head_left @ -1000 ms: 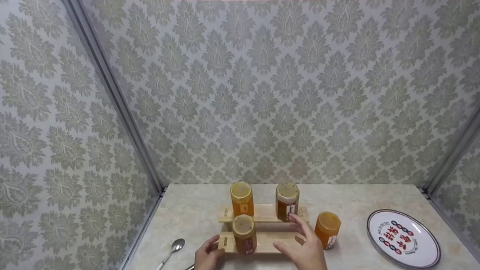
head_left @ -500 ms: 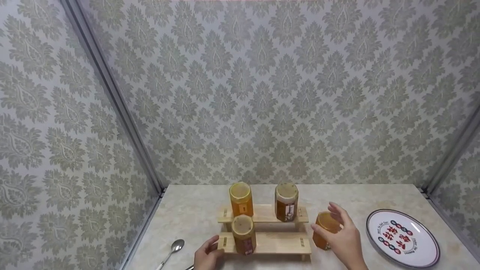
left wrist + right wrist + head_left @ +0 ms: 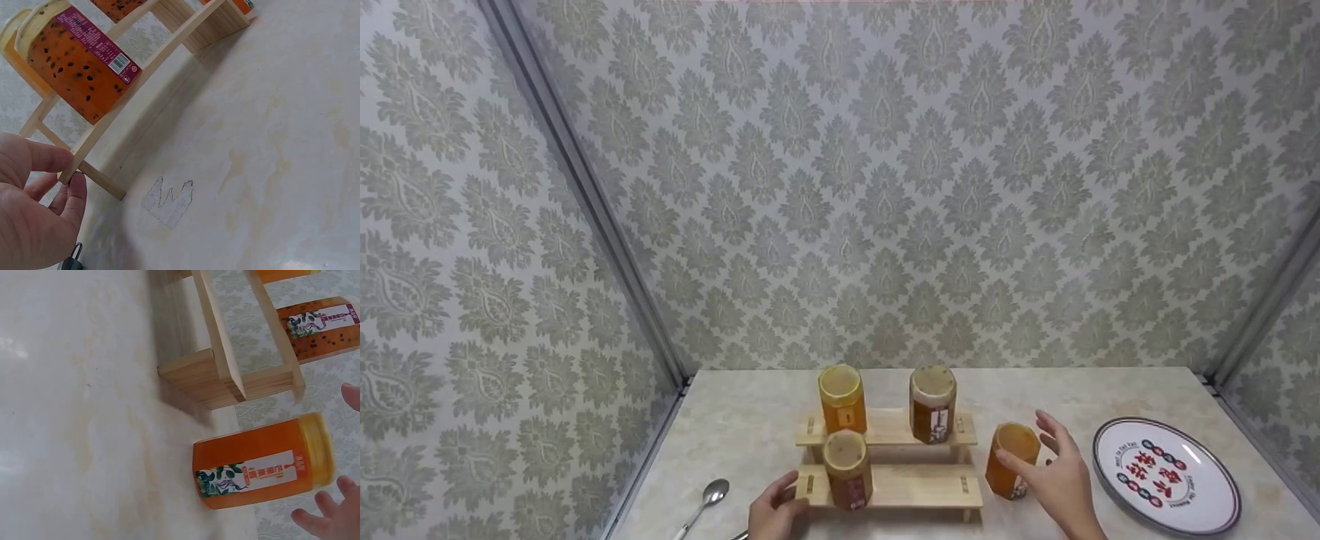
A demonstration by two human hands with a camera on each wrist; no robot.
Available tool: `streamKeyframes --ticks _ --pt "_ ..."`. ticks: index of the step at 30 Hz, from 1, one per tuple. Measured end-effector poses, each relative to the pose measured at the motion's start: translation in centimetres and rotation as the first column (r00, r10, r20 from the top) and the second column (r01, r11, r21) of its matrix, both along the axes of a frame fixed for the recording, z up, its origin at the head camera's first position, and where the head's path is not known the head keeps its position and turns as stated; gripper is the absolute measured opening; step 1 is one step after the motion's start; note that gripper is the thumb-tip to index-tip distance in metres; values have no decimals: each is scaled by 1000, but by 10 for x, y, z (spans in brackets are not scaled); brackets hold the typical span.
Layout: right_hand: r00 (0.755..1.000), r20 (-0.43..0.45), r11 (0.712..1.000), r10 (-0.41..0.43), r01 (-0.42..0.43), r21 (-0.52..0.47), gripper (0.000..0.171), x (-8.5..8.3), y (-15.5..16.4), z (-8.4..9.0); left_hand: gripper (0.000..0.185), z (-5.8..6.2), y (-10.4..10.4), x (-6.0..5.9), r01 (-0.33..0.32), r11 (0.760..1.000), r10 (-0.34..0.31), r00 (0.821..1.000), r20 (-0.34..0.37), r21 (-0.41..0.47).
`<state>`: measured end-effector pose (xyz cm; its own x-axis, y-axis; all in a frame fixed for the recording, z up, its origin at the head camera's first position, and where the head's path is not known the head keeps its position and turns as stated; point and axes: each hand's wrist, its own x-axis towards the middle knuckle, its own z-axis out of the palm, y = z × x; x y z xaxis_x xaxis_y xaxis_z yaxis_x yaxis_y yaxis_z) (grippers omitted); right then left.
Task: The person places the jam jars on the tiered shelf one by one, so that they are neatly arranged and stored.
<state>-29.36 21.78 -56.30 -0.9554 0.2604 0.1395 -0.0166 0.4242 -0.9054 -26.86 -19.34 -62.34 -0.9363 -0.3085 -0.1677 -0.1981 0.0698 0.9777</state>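
A two-tier wooden rack (image 3: pixel 919 486) stands on the table. My left hand (image 3: pixel 774 510) pinches the left end of its lower board between thumb and fingers, as the left wrist view shows. On that board, close to this hand, is a jam jar with dark seeds (image 3: pixel 79 64). The upper board carries an orange jar (image 3: pixel 842 397) on the left and another seeded jar (image 3: pixel 933 405) on the right. Beside the rack's right end, an orange jar with a yellow lid (image 3: pixel 259 461) stands upright on the table. My right hand (image 3: pixel 1061 476) is spread at its lid, fingers apart from it in the right wrist view.
A white plate with red lettering and a dark rim (image 3: pixel 1117 480) lies at the right. At the left lies a spoon (image 3: pixel 714 492); part of another metal object shows near the left hand. Patterned walls (image 3: pixel 885 187) enclose the table (image 3: pixel 765 394) at the back and sides.
My right hand has left the seeded jar on the upper board and moved right to the orange jar on the table, then slightly further right. My left hand stays at the rack's end.
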Motion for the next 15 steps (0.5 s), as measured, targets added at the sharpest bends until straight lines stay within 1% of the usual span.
streamKeyframes --ticks 3,7,11,15 --pt "997 71 999 30 -28 -23 106 -3 2 -8 60 0 0 -1 1 1000 -1 1000 22 7" --pt "990 131 998 49 -45 -39 110 -6 1 -18 60 0 0 -1 2 1000 -2 999 34 5" --pt "988 147 998 50 -44 -42 110 -9 0 -26 59 0 -1 -2 7 1000 -6 999 40 -13" --pt "992 122 998 41 -35 -53 106 -11 -1 -31 60 2 -1 -3 2 1000 -1 998 68 -5"
